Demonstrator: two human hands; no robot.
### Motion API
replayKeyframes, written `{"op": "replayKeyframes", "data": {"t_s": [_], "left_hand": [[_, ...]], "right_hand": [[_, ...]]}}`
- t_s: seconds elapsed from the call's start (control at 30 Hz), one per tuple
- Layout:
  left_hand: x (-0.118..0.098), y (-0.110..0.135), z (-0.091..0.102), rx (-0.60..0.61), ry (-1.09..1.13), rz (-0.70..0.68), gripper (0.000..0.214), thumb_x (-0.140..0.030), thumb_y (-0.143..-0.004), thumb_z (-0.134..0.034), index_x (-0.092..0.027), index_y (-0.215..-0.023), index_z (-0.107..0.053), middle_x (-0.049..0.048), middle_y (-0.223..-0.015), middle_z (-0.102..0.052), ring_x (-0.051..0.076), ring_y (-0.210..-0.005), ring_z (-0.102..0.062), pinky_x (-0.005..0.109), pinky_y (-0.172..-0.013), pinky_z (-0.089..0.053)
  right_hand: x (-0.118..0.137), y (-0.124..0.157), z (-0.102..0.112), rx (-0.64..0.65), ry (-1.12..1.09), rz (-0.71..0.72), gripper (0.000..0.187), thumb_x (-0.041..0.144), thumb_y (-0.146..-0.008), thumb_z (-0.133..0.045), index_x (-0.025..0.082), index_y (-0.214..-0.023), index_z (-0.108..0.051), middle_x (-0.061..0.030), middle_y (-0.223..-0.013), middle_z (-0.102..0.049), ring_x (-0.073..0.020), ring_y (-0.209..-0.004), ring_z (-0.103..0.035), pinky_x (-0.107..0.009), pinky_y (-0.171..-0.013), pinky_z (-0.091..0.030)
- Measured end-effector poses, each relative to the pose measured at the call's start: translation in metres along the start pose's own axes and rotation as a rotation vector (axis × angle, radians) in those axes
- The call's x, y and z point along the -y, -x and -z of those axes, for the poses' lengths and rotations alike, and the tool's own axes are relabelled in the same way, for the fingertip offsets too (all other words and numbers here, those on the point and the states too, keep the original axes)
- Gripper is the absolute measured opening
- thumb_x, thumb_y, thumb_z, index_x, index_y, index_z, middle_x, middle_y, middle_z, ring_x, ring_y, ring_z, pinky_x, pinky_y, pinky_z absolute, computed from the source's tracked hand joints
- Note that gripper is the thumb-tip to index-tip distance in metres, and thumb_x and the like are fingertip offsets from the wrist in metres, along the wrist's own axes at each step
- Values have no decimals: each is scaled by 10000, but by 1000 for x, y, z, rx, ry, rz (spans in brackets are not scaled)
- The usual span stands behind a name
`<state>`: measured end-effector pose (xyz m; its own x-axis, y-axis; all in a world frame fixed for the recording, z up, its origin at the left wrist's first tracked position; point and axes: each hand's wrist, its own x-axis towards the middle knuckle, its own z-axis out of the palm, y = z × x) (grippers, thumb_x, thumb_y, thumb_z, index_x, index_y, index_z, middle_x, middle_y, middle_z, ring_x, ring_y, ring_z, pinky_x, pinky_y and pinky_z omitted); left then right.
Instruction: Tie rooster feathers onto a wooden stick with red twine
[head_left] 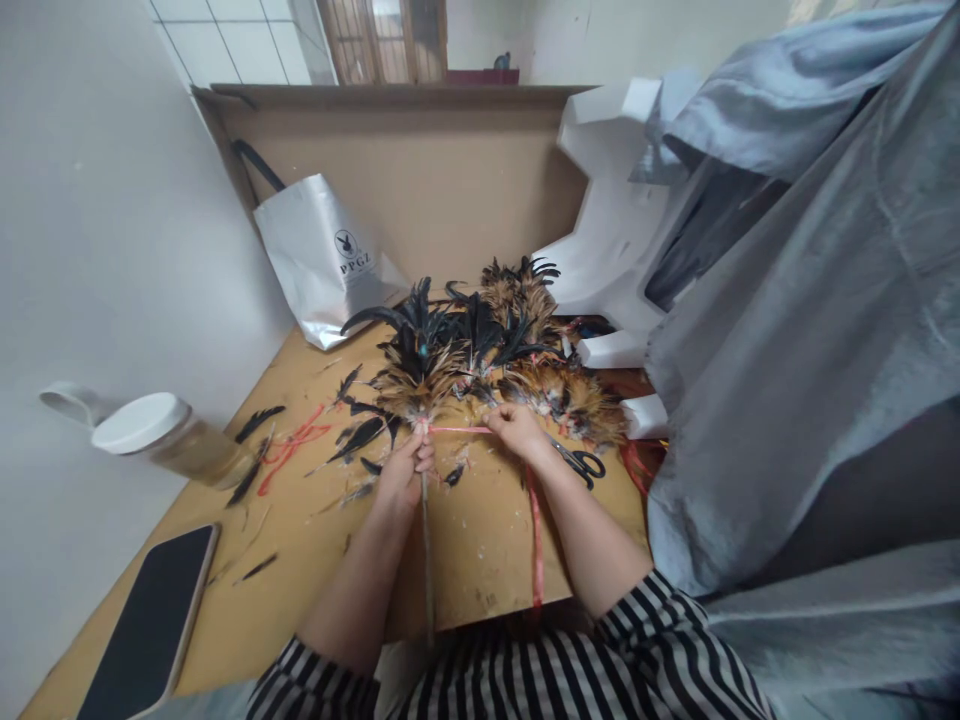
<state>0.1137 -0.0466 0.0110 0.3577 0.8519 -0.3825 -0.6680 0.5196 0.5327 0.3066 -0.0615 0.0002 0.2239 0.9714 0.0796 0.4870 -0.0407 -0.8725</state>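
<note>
My left hand (409, 463) is closed round the neck of a feather duster (421, 375), where brown and black feathers fan out above a thin stick (427, 560). Pink ribbon is wound at the base of the feathers. From there a taut length of the pink ribbon (461, 430) runs to my right hand (516, 430), whose fingers pinch it. The ribbon's loose tail (536, 540) drops past the table's front edge. Black-handled scissors (581, 462) lie beside my right wrist, partly hidden by it.
Loose feather bunches (555, 385) are heaped behind my hands. Scattered feathers and red ribbon scraps (292, 445) lie to the left, with a lidded bottle (180, 440), a phone (150, 620) and a silver bag (322, 260). White foam (607, 230) and hanging grey cloth (810, 330) border the right.
</note>
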Motion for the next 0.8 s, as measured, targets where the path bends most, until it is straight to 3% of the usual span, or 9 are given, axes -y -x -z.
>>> {"op": "replayKeyframes", "data": {"t_s": [0.17, 0.33, 0.5, 0.8], "left_hand": [[-3, 0, 2, 60, 111, 44, 73, -92, -863, -433, -152, -862, -475, -43, -612, -384, -3, -379, -321, 64, -291, -187], [-3, -1, 4, 66, 180, 62, 100, -108, -888, -390, -149, -810, -438, -40, -621, -385, -5, -389, -319, 56, -297, -208], [-5, -2, 7, 68, 186, 38, 100, -117, -888, -396, -149, -803, -436, -42, -631, -378, -10, -385, -296, 59, -300, -196], [-3, -3, 7, 80, 202, 62, 115, -145, -900, -387, -139, -807, -453, -37, -636, -377, -11, -386, -304, 63, -296, -185]], "right_hand": [[-2, -12, 14, -99, 475, -51, 176, 274, -752, -505, 189, -751, -660, -50, -790, -674, -168, -751, -596, -239, -648, -389], [14, -24, 3, -67, 747, -91, 236, 281, -788, -487, 192, -947, -638, -116, -980, -640, -225, -892, -605, -287, -724, -422], [12, -30, -14, -73, 807, -104, 303, 233, -827, -447, 143, -1090, -565, -162, -1067, -594, -238, -938, -601, -305, -765, -437], [-1, -29, -6, -3, 831, -110, 268, 152, -799, -441, 131, -984, -633, -184, -939, -646, -275, -890, -627, -346, -739, -448]]}}
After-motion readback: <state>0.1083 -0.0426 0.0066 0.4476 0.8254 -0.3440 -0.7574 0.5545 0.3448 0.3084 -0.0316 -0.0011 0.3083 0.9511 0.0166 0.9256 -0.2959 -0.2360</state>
